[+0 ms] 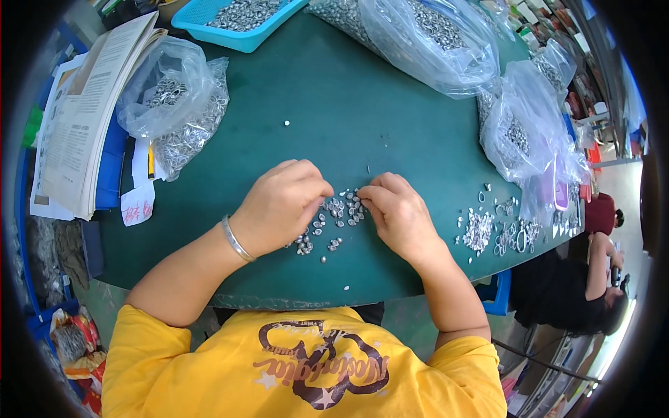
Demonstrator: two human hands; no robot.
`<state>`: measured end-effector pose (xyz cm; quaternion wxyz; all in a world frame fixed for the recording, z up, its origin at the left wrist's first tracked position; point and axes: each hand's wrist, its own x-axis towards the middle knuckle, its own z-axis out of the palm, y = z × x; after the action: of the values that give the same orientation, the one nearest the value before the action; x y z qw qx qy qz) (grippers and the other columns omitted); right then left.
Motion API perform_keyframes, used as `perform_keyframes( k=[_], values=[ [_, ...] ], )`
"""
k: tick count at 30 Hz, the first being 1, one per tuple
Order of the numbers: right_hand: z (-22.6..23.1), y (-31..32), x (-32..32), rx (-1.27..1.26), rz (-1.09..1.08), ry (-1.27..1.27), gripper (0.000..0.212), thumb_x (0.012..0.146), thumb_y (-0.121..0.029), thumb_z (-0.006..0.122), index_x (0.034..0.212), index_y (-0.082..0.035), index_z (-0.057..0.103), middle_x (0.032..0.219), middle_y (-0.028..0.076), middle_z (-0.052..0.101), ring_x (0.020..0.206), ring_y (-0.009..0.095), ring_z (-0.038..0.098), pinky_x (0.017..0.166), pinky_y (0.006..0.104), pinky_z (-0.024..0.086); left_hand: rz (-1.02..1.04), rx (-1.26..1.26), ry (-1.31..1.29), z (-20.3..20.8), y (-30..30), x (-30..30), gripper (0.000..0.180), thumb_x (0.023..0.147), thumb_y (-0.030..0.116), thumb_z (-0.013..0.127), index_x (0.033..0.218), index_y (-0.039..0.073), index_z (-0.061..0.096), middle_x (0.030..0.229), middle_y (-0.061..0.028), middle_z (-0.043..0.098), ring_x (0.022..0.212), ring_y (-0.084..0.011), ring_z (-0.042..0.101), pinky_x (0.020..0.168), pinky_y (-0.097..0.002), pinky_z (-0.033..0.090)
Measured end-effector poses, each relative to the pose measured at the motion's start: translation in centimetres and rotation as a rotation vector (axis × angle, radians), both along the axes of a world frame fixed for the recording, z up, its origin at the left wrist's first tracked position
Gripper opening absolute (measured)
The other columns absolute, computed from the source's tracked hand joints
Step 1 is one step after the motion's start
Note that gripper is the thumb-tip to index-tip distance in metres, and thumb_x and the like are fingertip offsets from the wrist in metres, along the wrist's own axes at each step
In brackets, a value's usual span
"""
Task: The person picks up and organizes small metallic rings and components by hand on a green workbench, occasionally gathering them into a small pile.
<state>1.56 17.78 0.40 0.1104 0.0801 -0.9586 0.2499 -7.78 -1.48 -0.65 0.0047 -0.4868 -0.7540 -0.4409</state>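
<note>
A loose group of small silver metal pieces (pixel 336 209), many of them oval, lies on the green tabletop (pixel 334 139) between my hands. At its left edge is my left hand (pixel 282 202), with a bangle (pixel 237 240) on the wrist. Its thumb and forefinger are pinched together at the pieces; whatever sits between them is hidden. My right hand (pixel 395 212) pinches at the right edge of the same group, its fingertips touching or just above a piece too small to make out. More silver pieces (pixel 304 245) lie below my left fingers.
Plastic bags of metal parts stand at the left (pixel 185 104), far side (pixel 439 42) and right (pixel 516 132). A blue basket (pixel 240 38) holds more. Loose pale parts (pixel 479 231) and rings (pixel 521 237) lie right. Papers (pixel 90 118) stand left; another person (pixel 564 285) is at right.
</note>
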Motion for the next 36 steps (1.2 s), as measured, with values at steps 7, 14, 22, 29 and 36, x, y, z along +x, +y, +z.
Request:
perform_keyframes(
  k=[7,14,22,29,36],
  values=[
    [0.0,1.1,0.5,-0.578,-0.196,-0.281,0.008,0.083,0.001,0.054,0.090,-0.001,0.059,0.080,0.007,0.059,0.071,0.017,0.057,0.060,0.0280,0.047,-0.054,-0.145,0.163,-1.3,3.0,0.6,0.004,0.073,0.003,0.058,0.076,0.005,0.061,0.076,-0.0065,0.051,0.074,-0.0236,0.052,0.068,-0.0336,0.042],
    [-0.5,3.3,1.7,-1.528,-0.265,-0.553,0.009,0.088,-0.004,0.054,0.093,0.002,0.057,0.080,0.009,0.062,0.066,0.014,0.059,0.056,0.0237,0.050,-0.042,-0.246,0.166,-0.7,3.5,0.8,0.006,0.072,0.002,0.056,0.075,0.005,0.060,0.075,-0.0060,0.050,0.073,-0.0234,0.051,0.066,-0.0337,0.040],
    [-1.3,3.6,1.9,-1.800,-0.142,-0.613,0.010,0.087,-0.004,0.056,0.095,0.002,0.056,0.080,0.011,0.063,0.065,0.016,0.062,0.057,0.0265,0.054,-0.077,-0.207,0.245,-0.6,4.3,0.9,0.009,0.071,0.004,0.054,0.074,0.007,0.061,0.076,-0.0055,0.051,0.072,-0.0220,0.051,0.065,-0.0333,0.040],
    [-1.3,3.8,2.1,-1.820,-0.188,-0.579,0.012,0.086,-0.004,0.057,0.097,0.001,0.056,0.083,0.014,0.064,0.069,0.019,0.064,0.061,0.0282,0.056,-0.090,-0.264,0.292,-0.1,5.0,0.9,0.005,0.070,0.005,0.055,0.068,0.008,0.059,0.075,-0.0048,0.051,0.071,-0.0213,0.051,0.064,-0.0333,0.040],
    [-1.8,3.7,2.2,-1.811,-0.099,-0.536,0.010,0.086,-0.005,0.057,0.096,0.000,0.056,0.082,0.013,0.064,0.068,0.019,0.063,0.060,0.0286,0.055,-0.084,-0.031,-0.224,-0.2,4.4,0.7,0.004,0.076,-0.001,0.061,0.078,0.002,0.062,0.081,-0.0081,0.061,0.072,-0.0212,0.060,0.065,-0.0291,0.049]
  ],
)
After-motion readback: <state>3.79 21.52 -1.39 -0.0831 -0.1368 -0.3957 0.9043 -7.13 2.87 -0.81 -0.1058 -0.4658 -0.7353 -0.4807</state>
